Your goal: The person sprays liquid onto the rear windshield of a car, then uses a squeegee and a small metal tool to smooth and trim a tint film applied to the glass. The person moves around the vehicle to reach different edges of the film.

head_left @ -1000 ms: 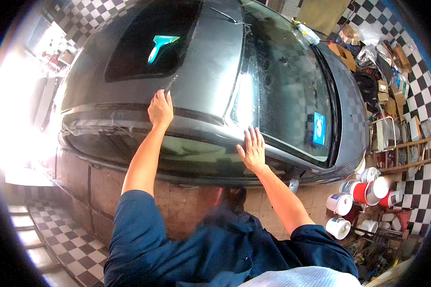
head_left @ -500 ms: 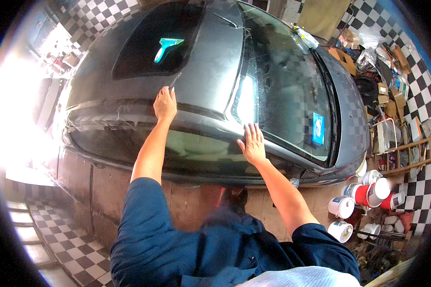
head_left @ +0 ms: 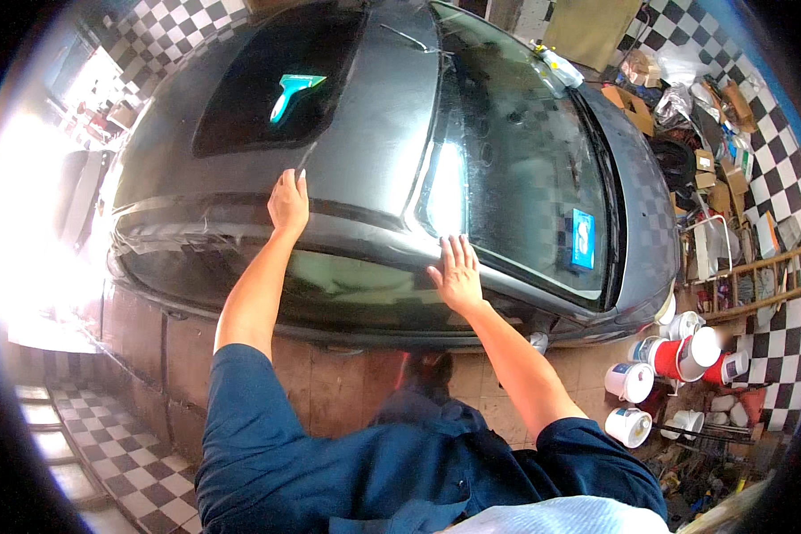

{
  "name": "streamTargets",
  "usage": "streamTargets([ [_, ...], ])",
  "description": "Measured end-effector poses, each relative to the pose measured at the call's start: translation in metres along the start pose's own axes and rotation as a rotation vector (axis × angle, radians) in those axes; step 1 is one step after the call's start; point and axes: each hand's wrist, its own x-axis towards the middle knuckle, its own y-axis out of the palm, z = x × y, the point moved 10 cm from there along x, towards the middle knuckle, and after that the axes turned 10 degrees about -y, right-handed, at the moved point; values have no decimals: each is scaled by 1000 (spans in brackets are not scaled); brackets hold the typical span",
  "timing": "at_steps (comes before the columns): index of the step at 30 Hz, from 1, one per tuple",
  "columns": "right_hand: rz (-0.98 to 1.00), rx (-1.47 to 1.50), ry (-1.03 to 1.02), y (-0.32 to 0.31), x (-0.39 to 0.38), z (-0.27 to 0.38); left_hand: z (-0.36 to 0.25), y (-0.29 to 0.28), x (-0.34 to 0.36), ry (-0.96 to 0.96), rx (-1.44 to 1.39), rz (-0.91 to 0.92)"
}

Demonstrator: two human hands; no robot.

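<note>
A dark grey car (head_left: pixel 378 116) stands in front of me, its roof reaching away from my hands. My left hand (head_left: pixel 288 203) is closed over the roof, between the near roof edge and the dark glass roof panel (head_left: pixel 240 116). From its fingers sticks a thin, dark, pen-like tool (head_left: pixel 308 153); its exact kind is too small to tell. My right hand (head_left: pixel 458 276) lies open with fingers spread on the roof edge by the near corner of the windshield (head_left: pixel 525 178). A turquoise squeegee (head_left: pixel 287 96) with a partly white handle rests on the dark glass panel.
White and red buckets (head_left: pixel 630 383) stand on the floor at the right. Beyond them are a wooden ladder (head_left: pixel 756 304), cardboard boxes (head_left: pixel 630 109) and plastic bags. A blue card (head_left: pixel 583 238) shows at the windshield. A white-and-yellow bottle (head_left: pixel 561 67) lies at its far edge.
My left hand has moved slightly left and down in the picture with the thin tool. The whole view has shifted a little; my right hand stays flat at the windshield corner.
</note>
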Motion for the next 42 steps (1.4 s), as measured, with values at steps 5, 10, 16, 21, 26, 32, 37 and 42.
streamTargets([
  [5, -4, 17, -12, -4, 3, 2, 10, -6, 17, 36, 26, 19],
  [10, 65, 62, -21, -14, 10, 3, 74, -26, 55, 80, 157, -77],
  [16, -78, 135, -195, -40, 130, -8, 84, -32, 60, -4, 121, -20],
  [21, -135, 198, -510, -21, 316, 102, 83, -29, 61, -4, 166, 27],
  [26, -123, -152, -554, 42, 455, 153, 78, -25, 65, -43, 186, 98],
  [32, 29, -310, -737, 82, 515, 165, 87, -17, 63, -66, 189, 134],
  [37, -143, -60, -662, 53, 540, 97, 87, -13, 64, -39, 180, 143],
  [42, -92, 306, -265, 3, 558, -98, 88, -20, 61, -32, 182, 146],
])
